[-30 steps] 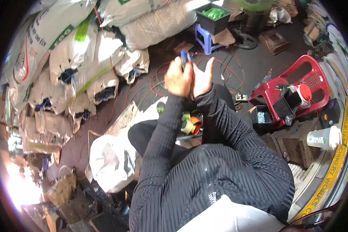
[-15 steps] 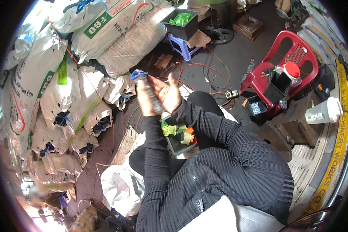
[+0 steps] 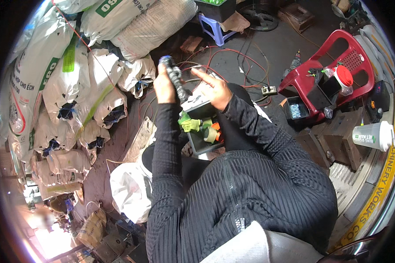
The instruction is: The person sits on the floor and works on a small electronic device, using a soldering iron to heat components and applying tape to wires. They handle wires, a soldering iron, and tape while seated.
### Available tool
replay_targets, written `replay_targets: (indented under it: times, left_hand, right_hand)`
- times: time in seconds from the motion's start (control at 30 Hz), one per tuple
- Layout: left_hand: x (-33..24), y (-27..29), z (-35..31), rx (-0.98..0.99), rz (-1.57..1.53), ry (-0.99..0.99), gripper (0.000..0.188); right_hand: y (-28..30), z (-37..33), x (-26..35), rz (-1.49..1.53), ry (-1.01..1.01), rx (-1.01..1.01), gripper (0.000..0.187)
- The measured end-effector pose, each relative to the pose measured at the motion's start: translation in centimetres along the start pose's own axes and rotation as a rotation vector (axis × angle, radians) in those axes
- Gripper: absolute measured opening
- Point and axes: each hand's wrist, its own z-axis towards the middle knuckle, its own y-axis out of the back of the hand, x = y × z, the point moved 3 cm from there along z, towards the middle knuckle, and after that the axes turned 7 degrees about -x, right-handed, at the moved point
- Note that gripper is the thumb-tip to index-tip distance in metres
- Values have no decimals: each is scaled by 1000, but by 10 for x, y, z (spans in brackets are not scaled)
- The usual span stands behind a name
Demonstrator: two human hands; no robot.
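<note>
My left hand (image 3: 164,86) is closed around a dark, grimy cylindrical tool (image 3: 175,79) with a bluish tip, held upright in front of me. My right hand (image 3: 214,90) hovers just right of it, fingers spread, index finger pointing toward the tool, holding nothing. Below both hands, on my lap, sits a grey box (image 3: 202,131) with green and orange parts (image 3: 200,128) in it. Both arms wear black ribbed sleeves.
White filled sacks (image 3: 74,74) are piled at left. Red wires (image 3: 224,57) sprawl on the dark floor ahead. A red plastic chair (image 3: 333,70) holding a red-lidded jar stands right, a paper cup (image 3: 373,136) beyond it. A white plastic bag (image 3: 129,190) lies lower left.
My head has turned, shifting the scene. The left hand still holds the tool upright; the right hand has come off it and opened beside it.
</note>
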Motion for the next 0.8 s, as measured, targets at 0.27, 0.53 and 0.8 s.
replay_targets:
  times: [0.27, 0.53, 0.8]
  left_hand:
    - [101, -36, -17, 291, 455, -355, 55]
    - [99, -52, 18, 214, 188, 128, 40]
    - [119, -136, -37, 440, -394, 425, 50]
  right_hand:
    - [-36, -18, -55, -801, 196, 395, 43]
    - [10, -36, -29, -297, -127, -42, 45]
    - [61, -24, -70, -330, 62, -704, 54]
